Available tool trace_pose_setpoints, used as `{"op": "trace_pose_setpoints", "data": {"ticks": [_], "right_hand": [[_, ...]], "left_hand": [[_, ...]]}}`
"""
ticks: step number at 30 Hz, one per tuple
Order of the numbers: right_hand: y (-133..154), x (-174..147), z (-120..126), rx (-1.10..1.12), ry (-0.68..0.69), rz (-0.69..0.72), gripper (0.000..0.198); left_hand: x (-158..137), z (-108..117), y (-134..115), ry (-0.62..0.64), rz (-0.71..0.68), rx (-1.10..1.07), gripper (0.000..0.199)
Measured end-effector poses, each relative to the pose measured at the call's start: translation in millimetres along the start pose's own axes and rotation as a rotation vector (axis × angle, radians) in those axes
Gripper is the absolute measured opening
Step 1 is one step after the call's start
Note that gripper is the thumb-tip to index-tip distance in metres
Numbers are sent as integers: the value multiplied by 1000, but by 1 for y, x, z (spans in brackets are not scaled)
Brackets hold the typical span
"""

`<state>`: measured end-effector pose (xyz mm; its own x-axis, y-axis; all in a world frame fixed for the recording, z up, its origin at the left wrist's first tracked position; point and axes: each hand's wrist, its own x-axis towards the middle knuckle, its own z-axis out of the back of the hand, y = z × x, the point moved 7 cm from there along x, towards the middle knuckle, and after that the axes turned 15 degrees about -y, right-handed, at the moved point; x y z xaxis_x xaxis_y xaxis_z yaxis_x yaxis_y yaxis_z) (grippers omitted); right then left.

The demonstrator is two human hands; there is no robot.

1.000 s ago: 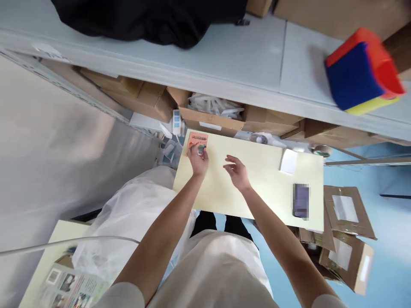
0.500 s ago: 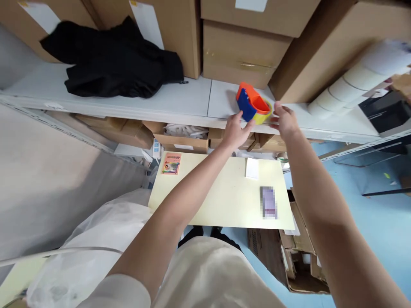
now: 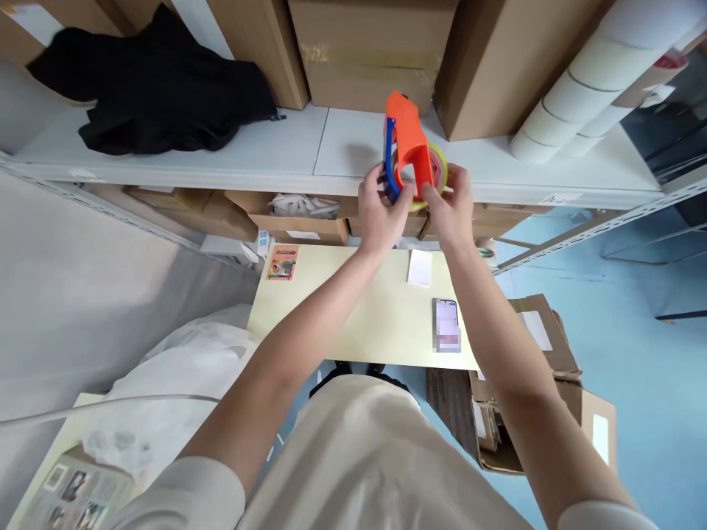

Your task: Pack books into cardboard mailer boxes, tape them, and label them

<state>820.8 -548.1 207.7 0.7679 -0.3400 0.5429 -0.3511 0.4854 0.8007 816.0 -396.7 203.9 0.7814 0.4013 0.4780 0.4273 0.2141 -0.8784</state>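
Note:
An orange and blue tape dispenser (image 3: 406, 132) with a roll of yellow-edged tape (image 3: 439, 165) on it is held up at the front edge of the shelf. My left hand (image 3: 382, 213) is closed around its blue left side. On the other side, my right hand (image 3: 454, 206) grips the dispenser near the tape roll and the orange handle. The thumbs of both hands meet its lower part. Below my hands lies a pale yellow tabletop (image 3: 353, 316) with a phone (image 3: 446, 325), a white pad (image 3: 420, 267) and a pink card (image 3: 283, 263).
A black garment (image 3: 166, 92) lies on the grey shelf (image 3: 221, 165), in front of cardboard boxes (image 3: 370, 66). White rolls (image 3: 574, 96) are stacked at the right. Open cartons (image 3: 544, 338) stand on the floor at right, and a white plastic bag (image 3: 182, 368) is at left.
The dispenser has been turned, so its orange handle now shows. My right hand has closed on it, having been beside it before. The camera view has shifted.

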Motion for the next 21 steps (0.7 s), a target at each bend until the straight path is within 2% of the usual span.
{"op": "trace_pose_setpoints", "data": {"ticks": [3,5,8,11,15,21], "right_hand": [[7,-72,48,29,-1,-140,55],[-8,-123,67,28,21,-287,58],[-54,-195,73,-32,89,-506,58],[-103,-252,71,-103,137,-668,59],[-142,-302,68,-186,195,-775,60],[-164,-329,71,-303,169,-842,66]], "left_hand": [[-70,26,-13,88,58,16,57],[-117,41,-1,129,146,43,54],[-183,56,45,194,368,90,50],[-235,65,97,235,578,137,48],[-278,67,140,313,725,180,46],[-303,75,169,285,813,240,58]]}}
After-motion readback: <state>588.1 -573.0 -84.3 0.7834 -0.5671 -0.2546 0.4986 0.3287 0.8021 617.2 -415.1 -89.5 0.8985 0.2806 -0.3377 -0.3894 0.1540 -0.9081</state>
